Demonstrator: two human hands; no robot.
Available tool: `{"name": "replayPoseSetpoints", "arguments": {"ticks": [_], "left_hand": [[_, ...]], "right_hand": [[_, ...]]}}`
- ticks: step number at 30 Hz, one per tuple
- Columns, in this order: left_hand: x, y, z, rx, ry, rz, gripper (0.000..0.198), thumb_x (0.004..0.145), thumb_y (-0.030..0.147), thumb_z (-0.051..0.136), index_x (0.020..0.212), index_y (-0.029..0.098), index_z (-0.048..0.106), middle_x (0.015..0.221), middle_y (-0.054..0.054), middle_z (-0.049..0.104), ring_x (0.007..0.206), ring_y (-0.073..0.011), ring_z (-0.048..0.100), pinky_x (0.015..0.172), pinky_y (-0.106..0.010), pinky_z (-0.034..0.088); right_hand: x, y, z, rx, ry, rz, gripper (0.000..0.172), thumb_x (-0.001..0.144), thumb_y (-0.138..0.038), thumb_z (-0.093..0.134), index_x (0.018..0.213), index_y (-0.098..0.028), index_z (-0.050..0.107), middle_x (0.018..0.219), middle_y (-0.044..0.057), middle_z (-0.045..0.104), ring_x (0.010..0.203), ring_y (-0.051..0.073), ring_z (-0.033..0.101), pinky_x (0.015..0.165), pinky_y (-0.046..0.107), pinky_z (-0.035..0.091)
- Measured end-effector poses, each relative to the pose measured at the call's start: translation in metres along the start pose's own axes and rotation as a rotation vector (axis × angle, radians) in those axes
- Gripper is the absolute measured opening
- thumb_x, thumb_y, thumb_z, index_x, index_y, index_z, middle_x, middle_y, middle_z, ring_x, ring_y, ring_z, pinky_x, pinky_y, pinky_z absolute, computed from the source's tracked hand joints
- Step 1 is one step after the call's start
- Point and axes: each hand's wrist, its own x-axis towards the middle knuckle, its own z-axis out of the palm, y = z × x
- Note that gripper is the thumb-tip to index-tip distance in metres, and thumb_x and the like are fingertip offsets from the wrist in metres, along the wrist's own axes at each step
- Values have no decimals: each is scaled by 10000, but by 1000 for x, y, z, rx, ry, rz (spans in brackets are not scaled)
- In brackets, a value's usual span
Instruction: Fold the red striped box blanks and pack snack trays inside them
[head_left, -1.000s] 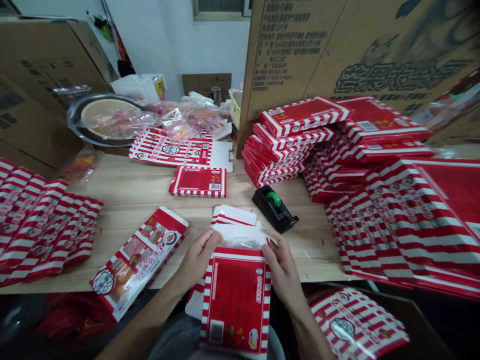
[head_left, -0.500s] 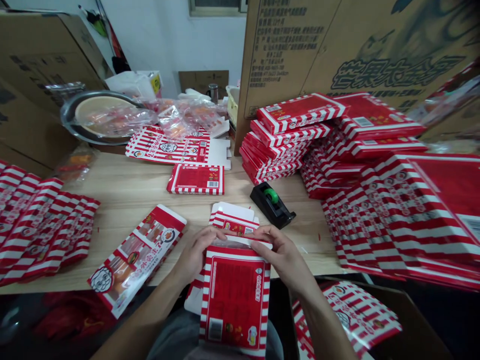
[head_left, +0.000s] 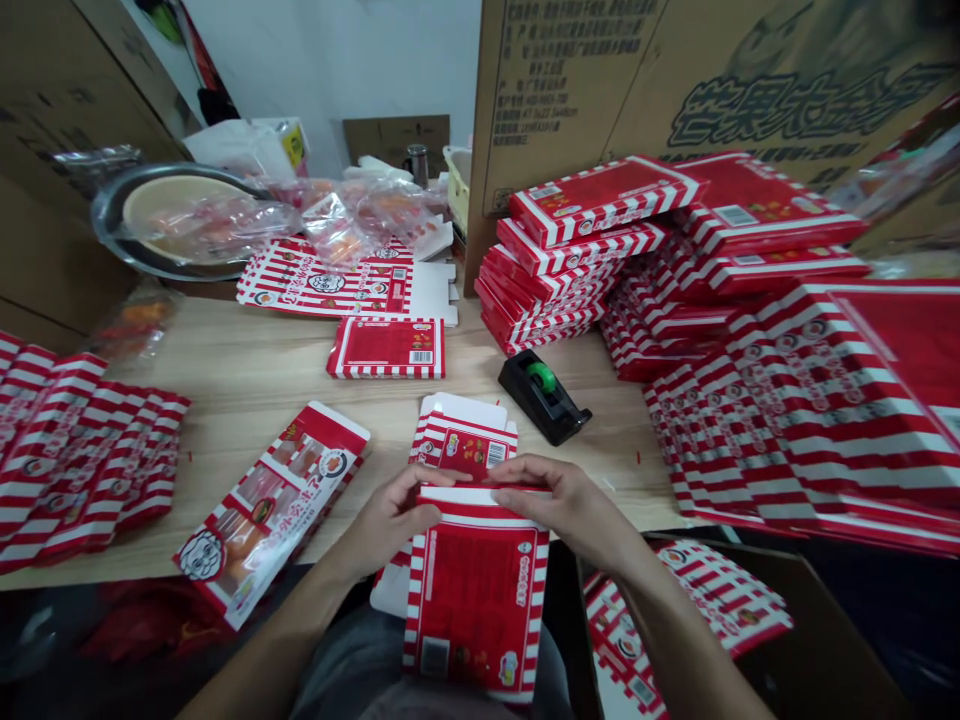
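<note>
Both my hands grip the top end of a red and white striped box that stands over my lap at the table's front edge. My left hand pinches its upper left corner. My right hand presses its fingers along the folded top flap. Just beyond the box lie flat unfolded boxes. A filled windowed box lies to the left of my left hand.
A black tape dispenser with a green roll sits mid-table. Stacks of closed striped boxes pile up at the right, flat ones at the left. A metal tray with plastic packets is at the back. A carton with boxes stands below right.
The top flap, open a second ago with a clear bag showing, is now folded down flat under my fingers. The view has tilted slightly lower.
</note>
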Motion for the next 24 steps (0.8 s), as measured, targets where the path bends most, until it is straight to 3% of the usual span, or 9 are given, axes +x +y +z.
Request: {"name": "replayPoseSetpoints", "arguments": {"ticks": [4,7,13,16,19,24], "left_hand": [[-4,0,10,-10,40,-81,333,756,324,614,1062,227,527,1046,-21,637,888,-184,607,727,-266,474],[-5,-2,13,21,47,-47,222,783,319,587,975,214,547,1090,-29,627,956,-187,593,777,-271,463],[-5,-3,13,109,68,77,70,818,270,543,826,201,550,1113,-44,629,1028,-183,570,872,-302,421],[-2,-2,13,89,97,119,38,826,247,524,813,212,530,1093,-33,641,1035,-175,568,892,-313,414],[0,-3,16,97,103,133,25,824,235,526,843,219,529,1100,-29,640,1042,-170,565,897,-310,412],[2,-9,24,122,108,133,29,836,221,506,856,218,528,1115,-33,632,1045,-161,557,891,-296,410]], "right_hand": [[1,-5,1,-80,15,-99,102,688,-284,674,693,-183,661,737,2,677,695,137,607,686,267,472],[-1,-6,1,-30,-67,-148,113,697,-296,678,700,-183,669,830,23,692,786,149,625,761,283,474],[-9,-5,-6,-20,-165,-82,129,714,-310,677,794,-210,695,987,33,689,926,168,620,856,305,453],[-14,2,-9,56,-102,-41,194,740,-339,655,900,-230,675,959,16,693,878,163,629,797,296,478],[-18,15,-10,216,11,5,191,724,-363,675,843,-215,654,875,7,703,780,151,639,713,273,491],[-20,30,-17,378,10,20,151,715,-344,696,754,-201,667,970,40,705,861,164,645,787,302,476]]}}
